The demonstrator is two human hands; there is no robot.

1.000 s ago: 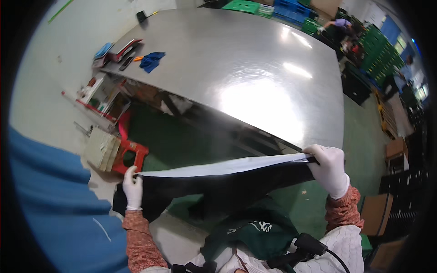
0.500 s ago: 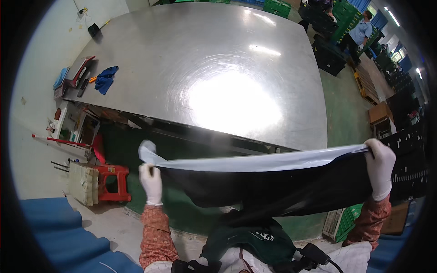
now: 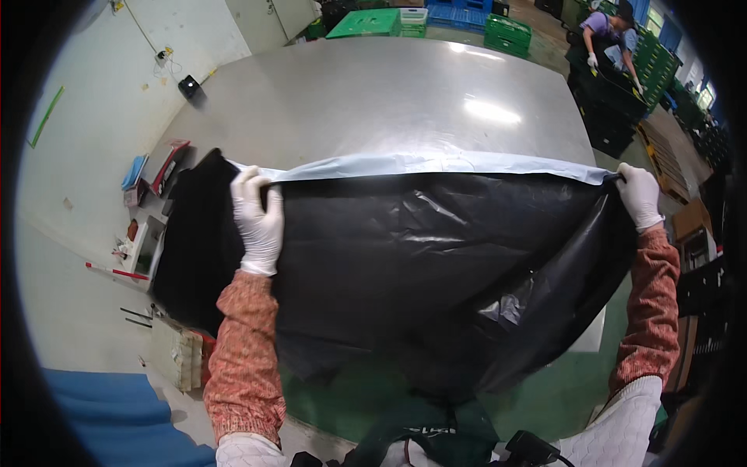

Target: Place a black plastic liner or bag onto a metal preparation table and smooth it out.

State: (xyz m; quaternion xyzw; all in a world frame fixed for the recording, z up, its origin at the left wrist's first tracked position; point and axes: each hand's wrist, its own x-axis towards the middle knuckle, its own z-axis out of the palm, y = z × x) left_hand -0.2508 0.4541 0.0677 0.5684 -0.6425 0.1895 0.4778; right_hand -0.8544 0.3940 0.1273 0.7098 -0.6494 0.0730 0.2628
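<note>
A large black plastic sheet with a pale bluish-white band along its far edge hangs stretched between my gloved hands. It drapes in front of the metal table and hides its near part. My left hand, in a white glove, is closed on the edge near its left part. A black flap of the sheet hangs farther left, beyond that hand. At the far right corner, my right hand, also gloved, pinches the edge. Wrinkles and shiny folds run through the right half.
Beyond the sheet lies a wide metal table. On its left side is a red-edged box; a small black object is farther back. Green crates stand behind the table. At the far right, a person bends over dark crates.
Both hands have moved forward and up, carrying the sheet's edge out over the table. The sheet now spreads wider, and a flap shows left of my left hand. The view has shifted.
</note>
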